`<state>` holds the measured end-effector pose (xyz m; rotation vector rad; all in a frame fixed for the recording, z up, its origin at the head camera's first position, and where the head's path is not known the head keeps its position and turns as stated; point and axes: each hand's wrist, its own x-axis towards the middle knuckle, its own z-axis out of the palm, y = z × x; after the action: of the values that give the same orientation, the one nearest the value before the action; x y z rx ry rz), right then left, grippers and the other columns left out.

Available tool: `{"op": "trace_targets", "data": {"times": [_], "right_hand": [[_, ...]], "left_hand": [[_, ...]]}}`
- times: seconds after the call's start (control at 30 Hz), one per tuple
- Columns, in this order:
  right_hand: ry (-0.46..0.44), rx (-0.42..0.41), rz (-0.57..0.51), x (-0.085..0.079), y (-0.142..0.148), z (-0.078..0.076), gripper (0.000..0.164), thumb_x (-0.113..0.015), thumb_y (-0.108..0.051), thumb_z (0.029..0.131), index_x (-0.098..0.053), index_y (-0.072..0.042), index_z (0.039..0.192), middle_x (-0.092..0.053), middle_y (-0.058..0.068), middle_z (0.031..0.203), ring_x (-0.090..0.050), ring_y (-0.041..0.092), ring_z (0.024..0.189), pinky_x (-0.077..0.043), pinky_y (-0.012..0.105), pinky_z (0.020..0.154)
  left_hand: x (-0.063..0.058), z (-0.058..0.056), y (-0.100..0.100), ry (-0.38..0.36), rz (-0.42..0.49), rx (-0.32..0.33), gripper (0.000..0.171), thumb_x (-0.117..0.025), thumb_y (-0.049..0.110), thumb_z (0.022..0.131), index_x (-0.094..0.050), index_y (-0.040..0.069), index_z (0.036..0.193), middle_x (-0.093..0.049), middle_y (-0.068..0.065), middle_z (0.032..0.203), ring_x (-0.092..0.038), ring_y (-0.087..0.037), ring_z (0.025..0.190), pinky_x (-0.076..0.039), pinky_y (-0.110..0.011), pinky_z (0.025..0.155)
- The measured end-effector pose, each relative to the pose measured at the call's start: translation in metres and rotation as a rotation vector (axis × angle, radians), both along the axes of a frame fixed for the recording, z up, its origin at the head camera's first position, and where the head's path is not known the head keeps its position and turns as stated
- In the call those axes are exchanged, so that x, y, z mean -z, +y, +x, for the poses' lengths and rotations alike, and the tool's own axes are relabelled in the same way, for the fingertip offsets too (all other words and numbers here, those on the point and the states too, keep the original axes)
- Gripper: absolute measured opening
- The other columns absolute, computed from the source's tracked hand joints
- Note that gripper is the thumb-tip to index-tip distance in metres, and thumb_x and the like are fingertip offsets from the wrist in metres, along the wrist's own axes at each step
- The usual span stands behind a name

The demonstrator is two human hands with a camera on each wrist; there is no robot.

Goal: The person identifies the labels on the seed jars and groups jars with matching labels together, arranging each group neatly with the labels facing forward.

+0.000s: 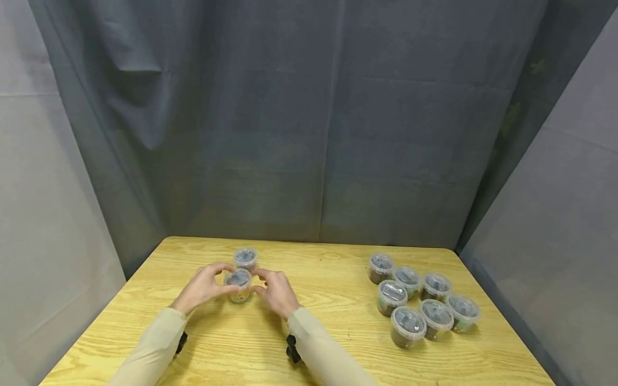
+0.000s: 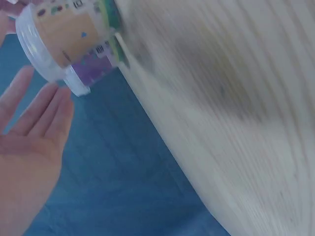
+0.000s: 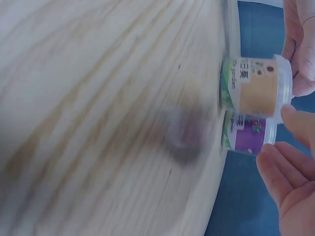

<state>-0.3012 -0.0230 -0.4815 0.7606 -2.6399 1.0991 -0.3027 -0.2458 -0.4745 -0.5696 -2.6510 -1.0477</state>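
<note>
Head view: the orange-labelled cup (image 1: 239,294) sits low in the frame, left of centre, between the left hand (image 1: 207,284) and the right hand (image 1: 277,292), with the purple-labelled cup (image 3: 249,135) just beside it. Both hands bracket it with fingers fairly straight, not clenched; how firmly they press, I cannot tell. It looks light, smooth and perhaps slippery, and a hard squeeze might flex its wall. The stiffer-looking lid rim (image 3: 284,88) seems the surest place to take hold.

Both hands (image 1: 205,287) (image 1: 277,292) facing, fingers (image 3: 274,176) extended
</note>
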Motion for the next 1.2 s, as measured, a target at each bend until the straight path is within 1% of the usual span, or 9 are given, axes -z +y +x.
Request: {"op": "trace_targets", "data": {"times": [0.07, 0.17, 0.3, 0.4, 0.57, 0.63, 0.87, 1.07, 1.2], "right_hand": [[0.007, 0.016, 0.012, -0.001, 0.007, 0.0, 0.035, -0.072, -0.013, 0.09, -0.067, -0.012, 0.125, -0.068, 0.006, 0.125, -0.066, 0.027, 0.112, -0.057, 0.038, 0.09], [0.016, 0.058, 0.043, -0.003, 0.018, 0.0, 0.034, -0.071, -0.013, 0.09, -0.067, -0.01, 0.124, -0.069, 0.009, 0.123, -0.066, 0.026, 0.11, -0.057, 0.038, 0.09], [0.024, 0.107, 0.087, -0.006, 0.034, 0.001, 0.033, -0.071, -0.015, 0.09, -0.068, -0.009, 0.123, -0.069, 0.01, 0.122, -0.068, 0.026, 0.108, -0.057, 0.039, 0.09], [0.028, 0.134, 0.097, -0.009, 0.046, 0.002, 0.034, -0.072, -0.014, 0.09, -0.067, -0.008, 0.123, -0.069, 0.01, 0.123, -0.067, 0.027, 0.109, -0.057, 0.041, 0.09], [0.0, 0.161, 0.076, -0.013, 0.069, 0.008, 0.032, -0.072, -0.012, 0.089, -0.068, -0.006, 0.12, -0.069, 0.013, 0.122, -0.066, 0.029, 0.11, -0.056, 0.046, 0.092], [-0.014, 0.171, 0.074, -0.014, 0.079, 0.01, 0.03, -0.072, -0.011, 0.089, -0.069, -0.005, 0.119, -0.069, 0.013, 0.121, -0.066, 0.03, 0.112, -0.055, 0.047, 0.093], [-0.02, 0.212, 0.065, -0.021, 0.112, 0.015, 0.028, -0.072, -0.01, 0.088, -0.069, -0.003, 0.116, -0.069, 0.021, 0.115, -0.066, 0.037, 0.105, -0.058, 0.048, 0.083], [-0.017, 0.268, 0.077, -0.025, 0.142, 0.023, 0.024, -0.072, -0.01, 0.088, -0.071, -0.004, 0.112, -0.071, 0.017, 0.112, -0.067, 0.036, 0.104, -0.057, 0.048, 0.083], [0.013, 0.295, 0.085, -0.03, 0.16, 0.029, 0.026, -0.073, -0.008, 0.087, -0.071, -0.003, 0.112, -0.071, 0.017, 0.111, -0.067, 0.036, 0.103, -0.058, 0.048, 0.082]], "left_hand": [[-0.002, 0.002, 0.006, 0.025, 0.004, -0.022, 0.055, -0.082, 0.044, 0.076, -0.069, 0.01, 0.117, -0.067, -0.012, 0.123, -0.06, -0.035, 0.118, -0.047, -0.058, 0.099], [-0.004, 0.005, 0.018, 0.062, 0.004, -0.042, 0.053, -0.079, 0.043, 0.08, -0.068, 0.011, 0.121, -0.065, -0.013, 0.127, -0.06, -0.035, 0.119, -0.05, -0.055, 0.098], [-0.006, 0.008, 0.036, 0.139, -0.007, -0.053, 0.043, -0.077, 0.037, 0.085, -0.069, 0.012, 0.119, -0.068, -0.013, 0.122, -0.065, -0.033, 0.111, -0.056, -0.05, 0.089], [-0.006, 0.01, 0.049, 0.175, 0.0, -0.052, 0.038, -0.076, 0.031, 0.087, -0.07, 0.01, 0.117, -0.069, -0.015, 0.119, -0.067, -0.034, 0.108, -0.059, -0.048, 0.083], [-0.004, 0.011, 0.072, 0.2, -0.031, -0.076, 0.035, -0.075, 0.027, 0.088, -0.07, 0.007, 0.117, -0.07, -0.013, 0.119, -0.066, -0.032, 0.11, -0.056, -0.048, 0.09], [-0.003, 0.011, 0.081, 0.212, -0.036, -0.075, 0.034, -0.075, 0.025, 0.088, -0.07, 0.006, 0.116, -0.07, -0.012, 0.117, -0.066, -0.032, 0.11, -0.055, -0.048, 0.092], [-0.001, 0.01, 0.118, 0.226, 0.02, -0.01, 0.027, -0.072, 0.023, 0.09, -0.071, 0.008, 0.113, -0.072, -0.01, 0.113, -0.067, -0.028, 0.108, -0.056, -0.046, 0.091], [0.004, 0.011, 0.146, 0.217, 0.035, 0.029, 0.024, -0.07, 0.025, 0.092, -0.072, 0.01, 0.111, -0.073, -0.006, 0.11, -0.069, -0.022, 0.104, -0.058, -0.039, 0.088], [0.004, 0.011, 0.164, 0.22, 0.042, 0.075, 0.021, -0.068, 0.024, 0.093, -0.073, 0.011, 0.109, -0.074, -0.005, 0.107, -0.07, -0.019, 0.098, -0.059, -0.038, 0.083]]}}
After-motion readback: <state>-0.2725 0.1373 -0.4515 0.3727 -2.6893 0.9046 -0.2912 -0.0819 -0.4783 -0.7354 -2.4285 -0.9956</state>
